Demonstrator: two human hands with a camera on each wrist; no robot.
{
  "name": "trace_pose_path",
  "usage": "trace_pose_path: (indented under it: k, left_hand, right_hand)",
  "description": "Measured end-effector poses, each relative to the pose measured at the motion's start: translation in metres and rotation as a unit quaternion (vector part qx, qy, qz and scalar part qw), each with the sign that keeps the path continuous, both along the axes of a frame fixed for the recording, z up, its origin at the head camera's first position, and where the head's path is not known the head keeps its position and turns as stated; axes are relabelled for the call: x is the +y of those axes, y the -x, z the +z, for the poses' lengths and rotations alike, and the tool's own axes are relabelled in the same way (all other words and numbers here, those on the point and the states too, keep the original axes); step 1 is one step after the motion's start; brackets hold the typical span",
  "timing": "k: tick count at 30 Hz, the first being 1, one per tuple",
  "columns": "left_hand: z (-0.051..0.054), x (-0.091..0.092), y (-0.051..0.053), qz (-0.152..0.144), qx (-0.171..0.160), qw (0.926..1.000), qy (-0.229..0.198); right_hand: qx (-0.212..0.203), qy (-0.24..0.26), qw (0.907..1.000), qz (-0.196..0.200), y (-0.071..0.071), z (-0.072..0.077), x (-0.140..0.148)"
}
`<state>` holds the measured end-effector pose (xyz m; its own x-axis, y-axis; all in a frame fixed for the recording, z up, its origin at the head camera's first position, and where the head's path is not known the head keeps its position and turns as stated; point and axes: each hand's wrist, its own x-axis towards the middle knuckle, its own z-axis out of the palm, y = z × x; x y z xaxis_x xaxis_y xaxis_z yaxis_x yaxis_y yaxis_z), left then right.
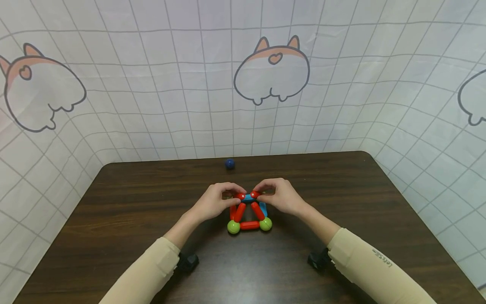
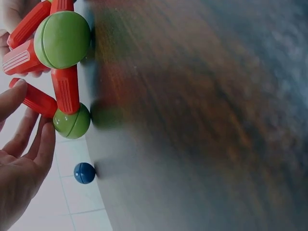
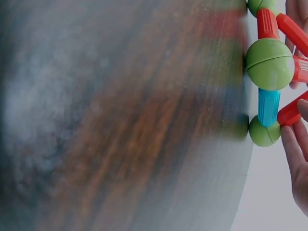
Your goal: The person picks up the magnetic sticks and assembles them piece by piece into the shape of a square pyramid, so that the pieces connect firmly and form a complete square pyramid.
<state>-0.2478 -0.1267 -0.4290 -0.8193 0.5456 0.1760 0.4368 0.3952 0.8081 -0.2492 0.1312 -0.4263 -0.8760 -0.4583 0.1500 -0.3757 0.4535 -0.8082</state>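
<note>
Between the hands stands a frame of rods and balls. A red rod point(image 1: 249, 225) joins two green balls point(image 1: 233, 227) at its near side, and two red rods lean upward from them. My left hand point(image 1: 214, 202) pinches a slanted red rod point(image 2: 38, 101) near its top, fingers close to a far green ball point(image 2: 72, 121). On the other side my right hand point(image 1: 284, 196) pinches a matching red rod point(image 3: 291, 111), above another green ball point(image 3: 264, 132). A light-blue rod point(image 3: 268, 107) forms the right side of the base; another blue rod point(image 1: 248, 198) shows between the fingertips.
A dark blue ball point(image 1: 229, 163) lies by itself near the far edge of the dark wooden table point(image 1: 152, 185). Behind the table hangs a white gridded cloth point(image 1: 171, 84) with cartoon animal prints. Black wrist straps with cameras point(image 1: 187, 262) sit below both sleeves.
</note>
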Motion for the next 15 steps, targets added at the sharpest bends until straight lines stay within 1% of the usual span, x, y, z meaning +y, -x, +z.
trace_pose_path:
  k: [8,15]
  left_hand:
    - [-0.0002,-0.0007,0.0001,0.000,-0.002,1.0000,0.002]
    - [0.0018,-0.0006,-0.0017,-0.005,-0.010,0.9999,-0.005]
  right_hand:
    - [-0.003,-0.009,1.0000,-0.003,-0.0015,0.0036,-0.0014]
    - [-0.005,0.000,1.0000,0.008,0.0004,0.0002,0.0004]
